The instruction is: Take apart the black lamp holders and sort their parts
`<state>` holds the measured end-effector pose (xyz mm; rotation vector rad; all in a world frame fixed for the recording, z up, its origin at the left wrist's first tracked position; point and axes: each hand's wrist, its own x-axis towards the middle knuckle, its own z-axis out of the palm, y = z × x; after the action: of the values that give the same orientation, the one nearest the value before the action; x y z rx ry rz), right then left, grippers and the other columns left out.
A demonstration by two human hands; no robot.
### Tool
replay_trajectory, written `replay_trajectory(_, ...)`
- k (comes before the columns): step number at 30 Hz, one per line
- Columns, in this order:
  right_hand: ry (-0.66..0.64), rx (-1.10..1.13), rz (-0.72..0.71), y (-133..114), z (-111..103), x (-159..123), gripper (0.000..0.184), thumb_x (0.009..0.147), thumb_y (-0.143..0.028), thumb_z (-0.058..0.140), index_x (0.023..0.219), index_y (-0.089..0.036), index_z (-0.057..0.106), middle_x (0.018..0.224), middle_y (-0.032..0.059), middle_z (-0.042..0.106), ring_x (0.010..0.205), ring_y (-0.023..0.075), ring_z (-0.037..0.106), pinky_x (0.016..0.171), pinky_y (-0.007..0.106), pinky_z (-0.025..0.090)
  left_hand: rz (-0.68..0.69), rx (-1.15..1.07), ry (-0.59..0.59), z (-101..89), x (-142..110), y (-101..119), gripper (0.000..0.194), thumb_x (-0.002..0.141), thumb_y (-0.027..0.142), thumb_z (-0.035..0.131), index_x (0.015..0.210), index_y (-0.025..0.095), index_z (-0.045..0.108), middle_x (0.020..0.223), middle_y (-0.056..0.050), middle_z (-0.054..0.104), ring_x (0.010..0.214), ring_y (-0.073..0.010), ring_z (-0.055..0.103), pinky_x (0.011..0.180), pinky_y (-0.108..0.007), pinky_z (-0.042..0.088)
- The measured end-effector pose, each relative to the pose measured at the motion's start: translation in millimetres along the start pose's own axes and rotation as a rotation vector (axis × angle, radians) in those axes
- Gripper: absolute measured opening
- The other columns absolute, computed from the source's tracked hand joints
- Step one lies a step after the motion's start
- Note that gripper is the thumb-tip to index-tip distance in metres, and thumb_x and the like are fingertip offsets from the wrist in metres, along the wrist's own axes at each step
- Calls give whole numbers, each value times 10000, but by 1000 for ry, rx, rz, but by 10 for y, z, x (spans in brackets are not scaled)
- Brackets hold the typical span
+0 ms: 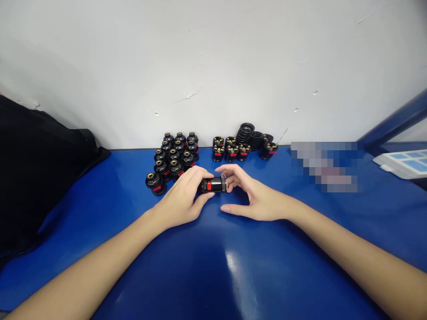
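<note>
My left hand grips a black lamp holder lying on its side just above the blue table, with a red tab on its side facing me. At its right end a ribbed black rim shows. My right hand is open beside that end, thumb and fingers apart and curved; whether a fingertip touches the rim I cannot tell. Just behind my left hand stand several capped black lamp holders in rows, with brass-coloured centres on top and red tabs.
Several uncapped lamp holder bodies with brass contacts stand near the wall, beside stacked black threaded sleeves. Black cloth covers the left side. A pixelated patch hides something at right, near a white and blue box. The wall bounds the table's back.
</note>
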<state>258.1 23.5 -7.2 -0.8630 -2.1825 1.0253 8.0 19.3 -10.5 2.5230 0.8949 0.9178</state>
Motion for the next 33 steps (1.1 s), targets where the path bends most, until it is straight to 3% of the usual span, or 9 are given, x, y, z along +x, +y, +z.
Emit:
replay_trajectory(3,-19,17,40,23,-10,-5,514,1008,-403,651,1448,-262,426,1107,56,625,1015,219,644,951,435,587,4,4,-6,-2,2,3,258,1024,211,599,1265,200,508,1214,-122,620,1132,-270,624,1014,-459,533)
replay_trajectory(7,-16,-34,6,13,-10,-1,649,933,-384,750,1477,-250,422,1191,74,620,1058,228,636,985,439,576,11,3,-13,1,0,10,274,1022,203,600,1280,205,508,1218,-121,624,1138,-271,623,1016,-456,530)
replay_trajectory(11,33,10,68,-7,-2,2,363,1056,-431,566,1366,-254,501,1089,55,643,972,216,654,904,423,601,8,5,-20,-4,-3,13,266,1017,192,604,1269,197,519,1210,-119,625,1129,-268,620,1005,-446,530)
replay_trajectory(15,5,0,9,-10,1,-4,564,958,-395,727,1419,-265,430,1230,85,603,1071,233,645,994,458,582,8,18,-27,-7,-1,8,271,1015,188,607,1271,201,519,1213,-116,627,1139,-273,619,1009,-452,526)
replay_trajectory(19,-6,54,81,-4,-7,-5,417,1036,-429,605,1386,-259,454,1166,78,618,1059,232,644,992,457,576,6,12,-26,-6,-2,10,272,1015,194,607,1270,205,515,1215,-115,625,1142,-277,622,1008,-455,527)
replay_trajectory(22,-13,46,38,3,-15,-9,619,930,-417,760,1415,-267,405,1254,91,575,1067,235,634,992,450,576,-1,10,-25,-4,-1,9,275,1015,197,613,1269,204,509,1211,-113,622,1132,-272,623,1001,-451,529)
replay_trajectory(26,0,93,130,12,-22,-8,349,1077,-489,519,1345,-271,472,1116,63,621,1038,227,630,988,462,563,-2,3,-12,2,3,4,276,1016,203,616,1268,199,506,1215,-114,618,1129,-269,623,1005,-454,529)
replay_trajectory(30,-3,99,59,30,-20,-2,633,929,-442,772,1422,-284,409,1198,72,599,1046,228,625,983,447,576,-7,1,-15,7,1,2,280,1018,213,619,1271,200,499,1219,-115,617,1133,-271,624,1005,-456,529)
replay_trajectory(33,12,116,120,40,-14,3,447,1025,-471,632,1389,-274,464,1138,65,627,1047,227,638,978,449,578,-2,-2,-14,9,-2,0,272,1023,222,614,1270,200,501,1216,-114,619,1129,-270,625,1000,-450,529)
